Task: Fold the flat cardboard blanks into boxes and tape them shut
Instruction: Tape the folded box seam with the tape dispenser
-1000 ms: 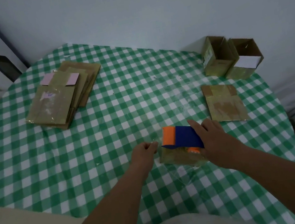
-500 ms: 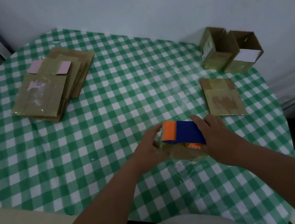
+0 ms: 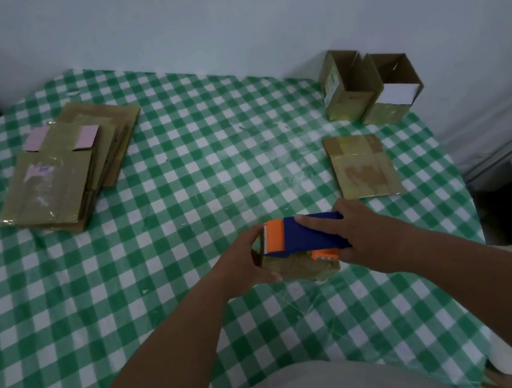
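On my far left sits the stack of flat brown cardboard blanks, untouched and well apart from my hands. My left hand curls round the left end of the small brown cardboard box in front of me, gripping it against the green-and-white checked tablecloth. My right hand clasps the blue-and-orange tape dispenser, which lies right on top of that box with its toothed orange end toward my left fingers. I think the tape could wrinkle or go on crooked if the box slides under the pull, and those teeth sit close to my left fingertips — a slip could nick them. Further right lies a single flat brown blank, and beyond it two folded, open-topped cardboard boxes stand touching each other near the wall.
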